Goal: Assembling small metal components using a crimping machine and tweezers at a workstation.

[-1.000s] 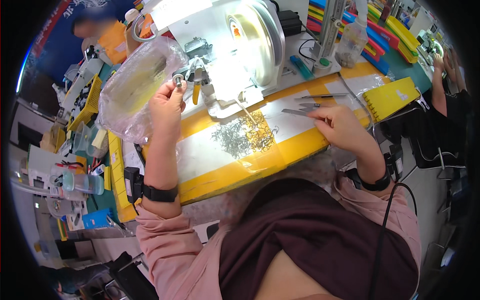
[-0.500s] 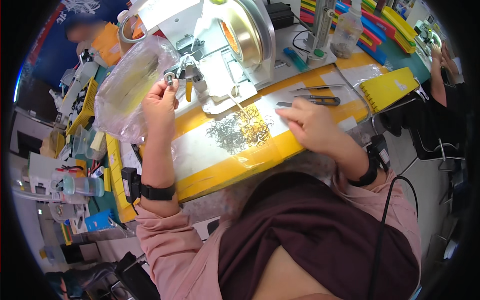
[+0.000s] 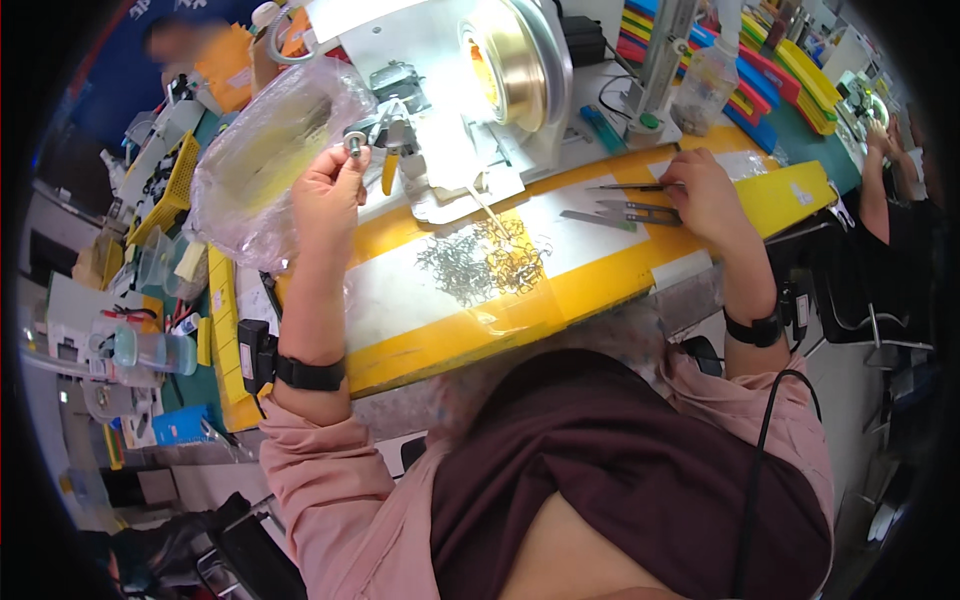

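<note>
Fingers of the right hand (image 3: 708, 200) meet the butt of dark tweezers (image 3: 630, 187), which extend leftward from them; pinched or merely touching, cannot tell. Left hand (image 3: 328, 202) pinches a metal knob (image 3: 354, 145). Judged risk: a loose pinch could drop the tweezers onto snips (image 3: 595, 219) just bodyward. Long axis: roughly left-right, tips left.

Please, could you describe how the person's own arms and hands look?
The left hand and right hand are bare, without gloves. The left sleeve and right sleeve are pink and wrinkled. Each forearm wears a black strap, the left strap and right strap, with a small dark box beside it. A black cable crosses the right sleeve.
</note>
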Demonstrator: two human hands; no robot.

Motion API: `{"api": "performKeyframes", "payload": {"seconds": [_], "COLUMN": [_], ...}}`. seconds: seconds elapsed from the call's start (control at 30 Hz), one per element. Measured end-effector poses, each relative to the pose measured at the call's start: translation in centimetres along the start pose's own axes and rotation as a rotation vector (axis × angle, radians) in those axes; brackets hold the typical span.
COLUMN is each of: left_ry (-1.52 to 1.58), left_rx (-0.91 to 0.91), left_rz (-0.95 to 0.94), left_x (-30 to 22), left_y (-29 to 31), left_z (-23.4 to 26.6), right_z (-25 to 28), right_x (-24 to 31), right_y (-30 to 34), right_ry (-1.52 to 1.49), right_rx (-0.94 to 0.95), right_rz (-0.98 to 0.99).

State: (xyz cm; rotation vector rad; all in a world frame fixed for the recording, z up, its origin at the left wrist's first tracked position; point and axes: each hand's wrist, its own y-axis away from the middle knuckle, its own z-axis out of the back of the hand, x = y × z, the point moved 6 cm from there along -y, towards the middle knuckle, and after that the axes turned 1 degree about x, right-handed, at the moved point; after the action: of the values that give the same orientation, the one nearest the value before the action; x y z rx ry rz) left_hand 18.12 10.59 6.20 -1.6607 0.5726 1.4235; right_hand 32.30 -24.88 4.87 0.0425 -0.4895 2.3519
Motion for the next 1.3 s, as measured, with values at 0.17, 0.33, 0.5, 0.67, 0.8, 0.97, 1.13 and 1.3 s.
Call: {"api": "performKeyframes", "payload": {"seconds": [0.17,0.33,0.5,0.67,0.8,0.97,1.13,1.3], "left_ry": [-0.052,-0.037,-0.087,-0.107,-0.17,0.186,0.415,0.116], "left_rx": [-0.037,-0.055,-0.054,-0.048,-0.025,0.013,0.32,0.372], "left_rz": [0.002,0.016,-0.049,-0.089,-0.183,-0.062,0.095,0.05], "left_x": [0.0,-0.1,0.1,0.0,-2.0,-5.2,-7.8,-8.5], "left_y": [0.4,0.5,0.3,0.3,-0.3,-0.9,-2.3,-3.2], "left_z": [-0.1,-0.2,0.2,0.3,1.6,1.2,-2.3,-2.8], "right_z": [2.7,3.4,-0.6,-3.4,-4.9,-4.1,-3.2,-0.3], "right_x": [1.3,4.9,6.4,8.0,5.9,7.8,9.6,13.3], "right_y": [-0.7,-1.6,-1.9,-2.0,-1.5,-1.2,-1.1,-1.4], "right_ry": [-0.315,-0.79,-1.114,-0.938,-1.186,-1.296,-0.999,-1.099], "right_rx": [0.011,-0.058,-0.098,-0.11,-0.11,-0.107,-0.11,-0.132], "right_rz": [-0.055,-0.077,-0.167,-0.064,-0.182,-0.141,0.113,0.241]}}
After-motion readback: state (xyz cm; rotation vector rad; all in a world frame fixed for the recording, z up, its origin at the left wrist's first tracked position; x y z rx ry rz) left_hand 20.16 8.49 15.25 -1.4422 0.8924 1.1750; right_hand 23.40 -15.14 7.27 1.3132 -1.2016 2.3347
